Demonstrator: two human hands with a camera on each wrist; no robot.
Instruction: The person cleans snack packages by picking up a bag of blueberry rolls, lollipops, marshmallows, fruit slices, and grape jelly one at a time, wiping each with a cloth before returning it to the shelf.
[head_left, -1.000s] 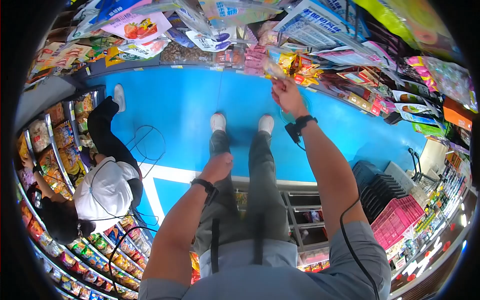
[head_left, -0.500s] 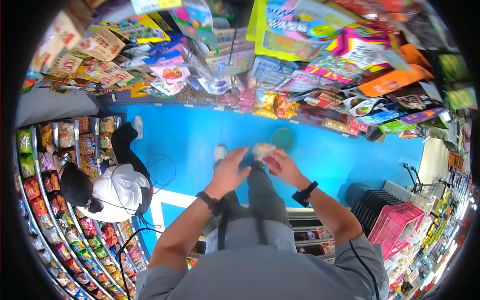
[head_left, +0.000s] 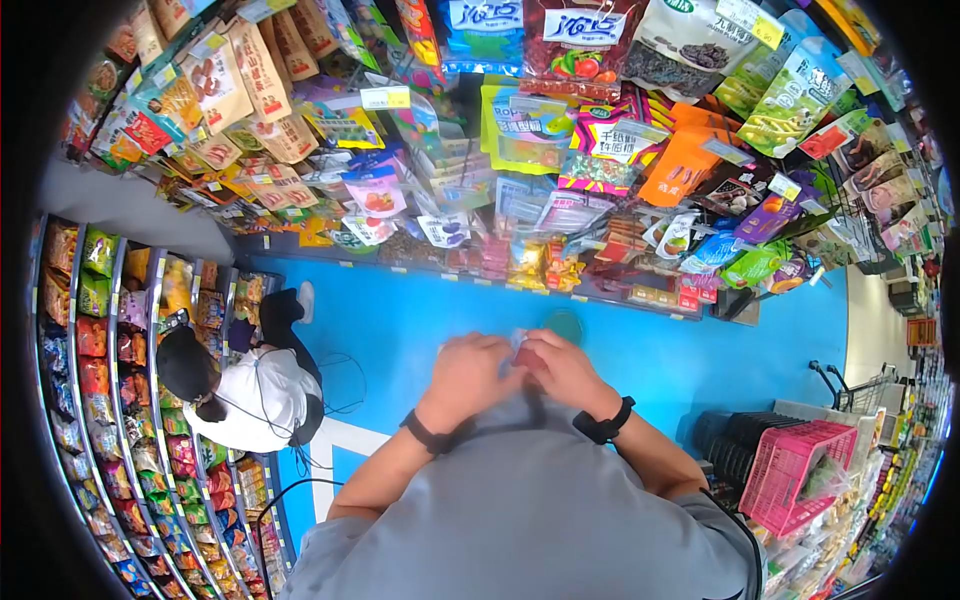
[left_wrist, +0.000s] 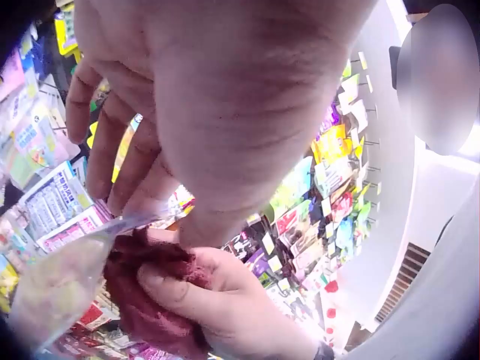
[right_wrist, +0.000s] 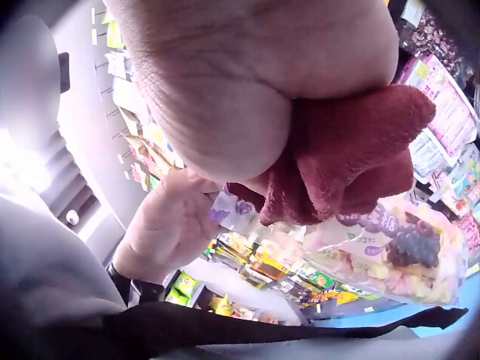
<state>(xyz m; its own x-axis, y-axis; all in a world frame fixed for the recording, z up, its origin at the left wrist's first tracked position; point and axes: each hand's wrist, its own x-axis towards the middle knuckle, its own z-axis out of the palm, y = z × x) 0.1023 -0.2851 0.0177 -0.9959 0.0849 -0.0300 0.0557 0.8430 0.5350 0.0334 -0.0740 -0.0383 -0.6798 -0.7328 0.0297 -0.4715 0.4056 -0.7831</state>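
In the head view, my left hand (head_left: 465, 382) and right hand (head_left: 568, 374) meet in front of the chest. The right hand grips a dark red cloth (right_wrist: 352, 161), bunched between thumb and fingers in the right wrist view. A clear bag (right_wrist: 352, 255) with a purple grape print and pale pieces inside hangs beside the cloth. Its end is pinched by the left hand (right_wrist: 169, 225), whose other fingers extend loosely in the left wrist view. There the cloth (left_wrist: 154, 300) lies against the bag (left_wrist: 64, 289); whether the right fingers also hold the bag is hidden.
Packed snack racks (head_left: 600, 150) stand ahead, above a blue floor (head_left: 400, 310). A person in a white top (head_left: 255, 395) crouches at the left shelves (head_left: 110, 400). A green round object (head_left: 563, 325) lies beyond the hands; a pink basket (head_left: 790, 470) stands right.
My right hand has come back from the lower shelf with the packet. The left hand has risen from beside the leg and met it. The head view now takes in more of the racks.
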